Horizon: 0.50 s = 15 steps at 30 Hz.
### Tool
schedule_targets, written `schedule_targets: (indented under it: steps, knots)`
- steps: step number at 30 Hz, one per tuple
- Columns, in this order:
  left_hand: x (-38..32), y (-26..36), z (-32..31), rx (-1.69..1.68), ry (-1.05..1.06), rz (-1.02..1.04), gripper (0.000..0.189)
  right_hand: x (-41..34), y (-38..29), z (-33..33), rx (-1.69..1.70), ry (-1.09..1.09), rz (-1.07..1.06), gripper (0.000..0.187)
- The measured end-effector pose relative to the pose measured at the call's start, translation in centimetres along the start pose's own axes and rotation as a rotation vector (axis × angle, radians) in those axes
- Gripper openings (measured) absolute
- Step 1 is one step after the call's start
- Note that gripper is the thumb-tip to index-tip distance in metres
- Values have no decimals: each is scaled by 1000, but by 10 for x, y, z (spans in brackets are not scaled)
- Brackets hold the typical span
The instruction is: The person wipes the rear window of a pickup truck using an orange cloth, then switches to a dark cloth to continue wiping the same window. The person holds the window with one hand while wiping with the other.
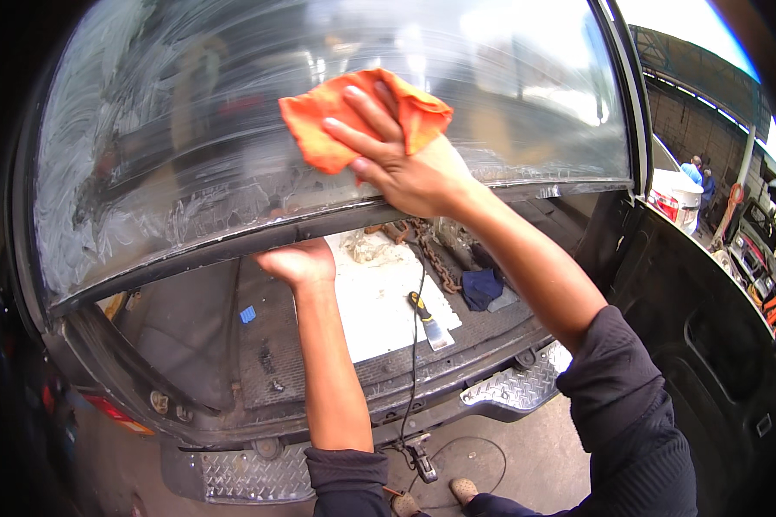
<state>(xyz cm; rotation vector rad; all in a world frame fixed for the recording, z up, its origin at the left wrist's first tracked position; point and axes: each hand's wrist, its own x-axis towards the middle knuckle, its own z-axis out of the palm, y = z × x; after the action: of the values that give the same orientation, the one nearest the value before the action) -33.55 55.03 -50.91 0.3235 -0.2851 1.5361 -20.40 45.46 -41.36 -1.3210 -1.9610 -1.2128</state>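
Observation:
My right hand [404, 155] presses an orange cloth [323, 119] against the raised rear window glass [233, 97] of a vehicle, fingers spread over the folds. White streaks and smears cover the pane, thickest along its left side. My left hand [301, 262] holds the window's dark lower frame [252, 239] from beneath, its fingers mostly hidden behind that edge. Below, in the cargo bed, lies a white sheet [368, 310] with a pale crumpled clump [368, 249] at its far end. A putty knife [430, 323] with a black and yellow handle rests on the sheet.
A rusty chain [436, 258] and a dark blue cloth [480, 289] lie right of the sheet. A black cable [416, 375] hangs over the bumper [517, 381]. An open black tailgate door [692, 310] stands at right. Farther off are a white car [679, 194] and two people.

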Motion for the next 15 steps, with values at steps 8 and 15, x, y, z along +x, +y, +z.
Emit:
schedule_targets:
  steps: [8, 15]
  knots:
    - [0, -2, -1, 45, 2, 31, 32, -181, 165, -97, -7, 105, 275, 35]
    - [-2, -7, 6, 8, 68, 52, 27, -125, 95, -60, 136, 44, 144, 15]
